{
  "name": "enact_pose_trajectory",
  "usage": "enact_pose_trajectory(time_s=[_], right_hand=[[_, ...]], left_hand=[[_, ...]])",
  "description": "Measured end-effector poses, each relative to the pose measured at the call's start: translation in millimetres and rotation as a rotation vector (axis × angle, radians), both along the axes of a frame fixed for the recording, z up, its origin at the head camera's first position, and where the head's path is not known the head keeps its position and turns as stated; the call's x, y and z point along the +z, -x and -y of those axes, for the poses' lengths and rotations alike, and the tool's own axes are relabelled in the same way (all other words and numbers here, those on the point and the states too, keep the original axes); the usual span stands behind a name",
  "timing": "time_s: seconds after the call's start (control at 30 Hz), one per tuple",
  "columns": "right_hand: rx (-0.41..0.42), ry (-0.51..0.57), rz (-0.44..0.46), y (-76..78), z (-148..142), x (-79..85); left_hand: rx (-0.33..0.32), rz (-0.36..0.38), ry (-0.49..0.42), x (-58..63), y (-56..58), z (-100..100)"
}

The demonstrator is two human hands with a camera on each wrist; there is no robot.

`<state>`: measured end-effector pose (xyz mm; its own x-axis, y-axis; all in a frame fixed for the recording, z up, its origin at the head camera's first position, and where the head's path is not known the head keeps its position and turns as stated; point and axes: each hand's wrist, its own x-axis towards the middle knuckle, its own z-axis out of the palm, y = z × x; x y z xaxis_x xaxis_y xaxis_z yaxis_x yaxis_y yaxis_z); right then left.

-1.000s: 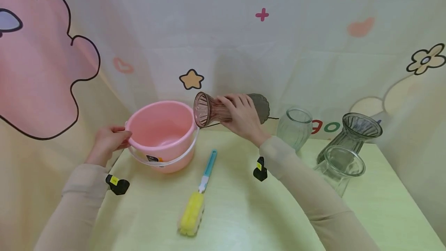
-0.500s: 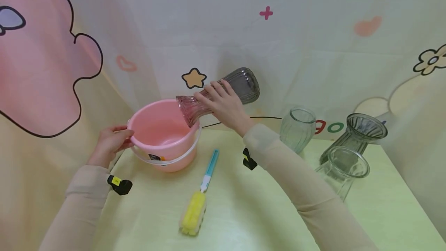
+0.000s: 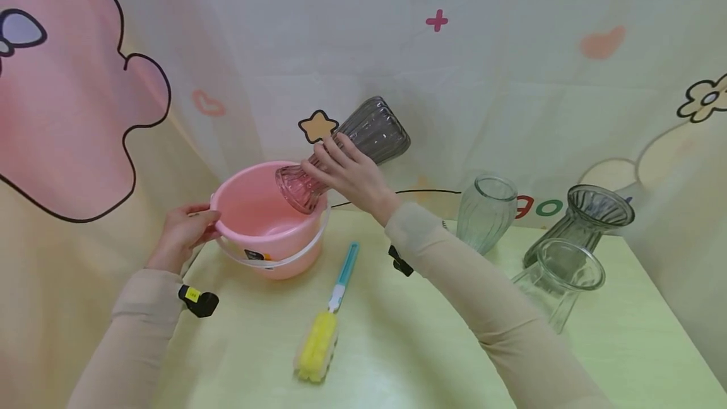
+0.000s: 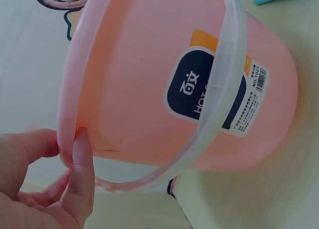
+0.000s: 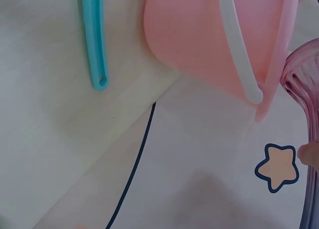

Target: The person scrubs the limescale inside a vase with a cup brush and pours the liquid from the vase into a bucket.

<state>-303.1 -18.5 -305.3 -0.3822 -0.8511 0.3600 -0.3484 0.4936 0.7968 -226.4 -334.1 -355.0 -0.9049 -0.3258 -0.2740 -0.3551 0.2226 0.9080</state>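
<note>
A pink bucket [image 3: 284,257] with a white handle stands at the back left of the table. My left hand [image 3: 184,232] pinches its left rim between thumb and fingers, as the left wrist view shows close up. In my right hand [image 3: 354,175] is a dark, ribbed glass vase [image 3: 377,128], gripped around its narrow neck. The vase is tilted, base up to the right and flared mouth down at the bucket's right rim, partly over the opening. No liquid can be made out at its mouth. In the right wrist view only a strip of the vase [image 5: 306,84] shows.
A bottle brush [image 3: 320,339] with yellow sponge head and teal handle lies in front of the bucket. On the right stand a clear glass vase [image 3: 487,216], a dark glass vase [image 3: 593,213] and another clear vase [image 3: 562,276]. A patterned curtain [image 3: 511,49] hangs behind the table.
My right hand has carried the vase left and tipped it from nearly level to mouth down, its mouth now at the bucket's opening. The left hand stays on the rim.
</note>
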Motion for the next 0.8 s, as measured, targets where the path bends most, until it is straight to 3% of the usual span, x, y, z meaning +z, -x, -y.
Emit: enact_pose_trajectory(time_s=[0.2, 0.43, 0.53, 0.63, 0.8], right_hand=[[0.034, 0.099, -0.002, 1.5, -6, -3.3], [0.130, 0.500, 0.197, 2.9, -16, -5.2], [0.139, 0.626, 0.332, 2.2, -23, -4.1], [0.089, 0.746, 0.532, 2.1, -30, -2.3], [0.053, 0.957, 0.867, 3.1, -43, -0.2]], left_hand=[[0.003, -0.004, -0.005, 1.5, -0.4, -4], [0.001, -0.018, 0.013, 2.0, -0.6, -6], [0.004, -0.034, 0.068, 1.5, -1.4, -5], [-0.004, -0.051, 0.156, 2.7, -3.2, -5], [0.003, -0.091, 0.340, 17.1, -6.6, -18]])
